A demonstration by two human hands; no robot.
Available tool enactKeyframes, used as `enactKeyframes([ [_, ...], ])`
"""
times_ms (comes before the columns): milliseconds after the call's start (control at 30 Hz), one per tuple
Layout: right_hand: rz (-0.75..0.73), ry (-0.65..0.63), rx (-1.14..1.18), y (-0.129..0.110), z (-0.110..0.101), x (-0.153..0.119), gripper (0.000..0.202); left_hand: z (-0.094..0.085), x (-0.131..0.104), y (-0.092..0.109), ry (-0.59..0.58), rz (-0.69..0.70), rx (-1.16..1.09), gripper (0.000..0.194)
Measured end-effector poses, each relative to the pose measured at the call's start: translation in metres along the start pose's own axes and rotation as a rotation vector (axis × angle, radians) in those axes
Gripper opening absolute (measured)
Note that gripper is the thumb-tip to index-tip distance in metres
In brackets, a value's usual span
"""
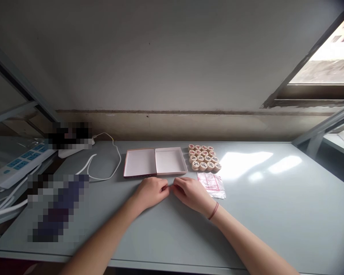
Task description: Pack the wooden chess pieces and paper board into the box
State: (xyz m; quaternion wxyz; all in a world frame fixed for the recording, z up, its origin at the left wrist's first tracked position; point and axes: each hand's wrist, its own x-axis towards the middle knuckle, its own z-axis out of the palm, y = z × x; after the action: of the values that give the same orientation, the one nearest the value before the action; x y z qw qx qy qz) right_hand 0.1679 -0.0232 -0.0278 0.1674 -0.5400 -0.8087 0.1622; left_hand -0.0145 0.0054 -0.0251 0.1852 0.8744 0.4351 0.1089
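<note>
My left hand [151, 193] lies on the desk with its fingers curled closed. Facing it, my right hand [191, 194] is closed too, a reddish band around its wrist. The fingertips of both hands almost meet; whatever lies between or inside them is hidden. Just beyond are two shallow open box halves, the left one [140, 162] with a dark red outside and the right one [170, 160] pale. Round wooden Chinese chess pieces [204, 157] stand in stacked rows right of the boxes. A folded plastic sheet with red lines [210, 183] lies beside my right hand.
A white and blue power strip [21, 162] sits at the left, with a white cable [116, 162] looping over the grey desk [166, 236]. Blurred blocks cover items at the left. A wall [166, 68] rises behind; sunlight patches fall on the right side.
</note>
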Motion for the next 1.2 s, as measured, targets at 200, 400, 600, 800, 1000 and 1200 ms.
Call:
enactKeyframes([
  [200,-0.014,0.014,-0.006,-0.001,0.002,-0.001,0.021,0.0,-0.001,0.0,0.004,0.002,-0.005,0.025],
  [400,-0.087,0.028,-0.002,0.004,-0.022,-0.003,0.023,-0.003,0.0,0.002,-0.03,-0.016,-0.019,0.024],
  [600,0.12,-0.013,-0.007,0.038,-0.073,-0.02,0.01,-0.008,-0.004,0.001,-0.032,0.025,-0.085,0.027],
  [800,0.222,-0.12,-0.076,0.065,-0.079,-0.038,0.012,-0.014,-0.003,0.002,0.264,0.162,-0.017,0.022],
  [1000,0.376,-0.147,-0.221,0.059,-0.063,-0.034,0.01,-0.007,0.008,-0.005,0.379,0.145,0.26,0.023],
  [1200,0.382,-0.19,-0.18,0.054,-0.067,-0.03,0.017,-0.006,0.002,0.0,0.313,0.167,0.343,0.031],
])
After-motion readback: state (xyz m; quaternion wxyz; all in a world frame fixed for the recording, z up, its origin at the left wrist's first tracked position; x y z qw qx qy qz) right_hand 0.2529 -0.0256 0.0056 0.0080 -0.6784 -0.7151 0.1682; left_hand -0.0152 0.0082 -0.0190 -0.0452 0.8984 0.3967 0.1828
